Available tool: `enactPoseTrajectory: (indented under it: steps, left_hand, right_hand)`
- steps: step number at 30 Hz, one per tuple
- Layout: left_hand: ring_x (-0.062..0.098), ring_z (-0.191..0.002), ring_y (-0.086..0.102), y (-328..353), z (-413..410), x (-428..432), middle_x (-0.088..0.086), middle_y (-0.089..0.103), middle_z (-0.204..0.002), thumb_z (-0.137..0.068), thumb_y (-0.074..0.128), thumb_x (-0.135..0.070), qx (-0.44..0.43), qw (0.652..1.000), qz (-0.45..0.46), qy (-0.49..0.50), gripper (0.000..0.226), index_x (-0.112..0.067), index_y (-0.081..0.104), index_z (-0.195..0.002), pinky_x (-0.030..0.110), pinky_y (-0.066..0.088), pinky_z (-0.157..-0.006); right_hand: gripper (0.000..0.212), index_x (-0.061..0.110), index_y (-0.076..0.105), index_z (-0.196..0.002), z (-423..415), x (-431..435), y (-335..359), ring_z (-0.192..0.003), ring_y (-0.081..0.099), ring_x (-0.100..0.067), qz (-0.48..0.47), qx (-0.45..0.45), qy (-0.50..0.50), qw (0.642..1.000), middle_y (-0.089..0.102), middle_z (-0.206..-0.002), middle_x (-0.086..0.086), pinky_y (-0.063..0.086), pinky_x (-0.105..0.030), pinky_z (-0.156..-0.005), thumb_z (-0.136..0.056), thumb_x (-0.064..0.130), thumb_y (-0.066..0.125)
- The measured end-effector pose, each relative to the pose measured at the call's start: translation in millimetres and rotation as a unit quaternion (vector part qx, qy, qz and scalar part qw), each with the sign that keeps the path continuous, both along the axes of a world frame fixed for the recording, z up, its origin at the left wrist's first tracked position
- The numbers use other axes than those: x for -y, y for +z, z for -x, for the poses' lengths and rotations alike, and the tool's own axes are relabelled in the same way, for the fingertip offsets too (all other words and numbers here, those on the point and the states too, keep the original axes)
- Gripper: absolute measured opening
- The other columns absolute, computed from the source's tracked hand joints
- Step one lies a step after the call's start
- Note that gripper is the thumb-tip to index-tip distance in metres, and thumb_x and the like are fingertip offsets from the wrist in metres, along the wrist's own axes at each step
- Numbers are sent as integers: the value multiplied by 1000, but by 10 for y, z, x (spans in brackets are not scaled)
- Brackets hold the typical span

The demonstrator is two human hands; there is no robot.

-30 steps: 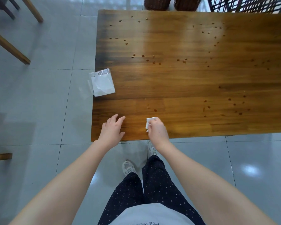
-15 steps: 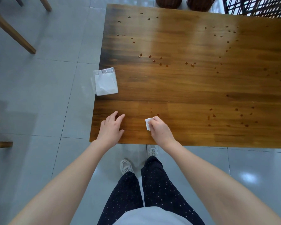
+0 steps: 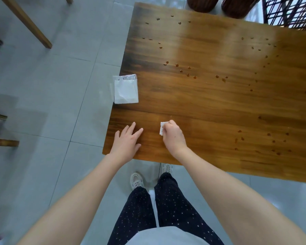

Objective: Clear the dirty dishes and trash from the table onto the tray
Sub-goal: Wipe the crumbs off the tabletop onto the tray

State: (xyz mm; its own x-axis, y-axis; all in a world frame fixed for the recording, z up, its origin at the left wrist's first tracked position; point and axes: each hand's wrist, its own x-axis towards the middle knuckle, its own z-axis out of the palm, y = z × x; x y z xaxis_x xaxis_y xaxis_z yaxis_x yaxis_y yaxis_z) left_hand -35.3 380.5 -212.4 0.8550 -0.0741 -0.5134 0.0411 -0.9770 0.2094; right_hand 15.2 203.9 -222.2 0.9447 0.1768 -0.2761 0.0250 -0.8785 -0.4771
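Grey tiled floor, glossy wooden table seen from above, person standing at its near edge. Right hand is closed on a folded white tissue, fingers curled over it and pressing it to the tabletop close to the near edge, left of centre; only the tissue's left end shows past the knuckles. Left hand lies flat with fingers straight, holding nothing, resting on the wood by the near-left corner, just beside the right hand but not touching it. Further out, a clear plastic tissue packet sits on the left edge, partly overhanging the floor. Brown crumbs are scattered across the middle, the far edge and the right side of the tabletop. Two wicker stools and a black wire chair stand past the far edge; wooden chair legs off to the left. No tray or dishes in view. Judgement: the tissue is light, soft and crushable, so a loose pinch or bunching anywhere works. The packet looks light and slippery, best pinched across its sides from the overhanging end. Crumbs are too small to pick singly and probably need sweeping into a pile with the tissue.
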Motion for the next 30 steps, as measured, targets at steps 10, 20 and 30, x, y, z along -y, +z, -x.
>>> enactPoseTrajectory:
  steps: [10, 20, 30]
  left_hand:
    - [28, -147, 10, 41, -312, 187, 5, 7, -161, -99, 49, -36, 29, 999, 19, 8, 63, -30, 16, -152, 48, 16, -116]
    - [25, -147, 14, 132, -875, 424, 3, 10, -161, -99, 50, -32, 54, 998, 18, 35, 61, -28, 20, -152, 43, 18, -117]
    - [24, -147, 15, 140, -1351, 618, 2, 15, -160, -97, 54, -29, 78, 994, 48, 62, 60, -28, 27, -151, 38, 17, -117]
  right_hand:
    - [20, -2, 66, -96, -519, 779, 41, -90, 58, -32, 43, 12, -129, 991, 56, -103, -15, 43, -31, -70, -92, -2, 46]
    - [15, 1, 61, -97, -365, 346, 23, -88, 58, -27, -42, -14, 73, 996, 55, -103, -10, 49, -35, -73, -92, -4, 48]
    - [23, 0, 70, -101, -1635, 1266, 36, -103, 57, -32, -11, 26, -205, 978, 59, -110, -17, 43, -29, -84, -91, 1, 49]
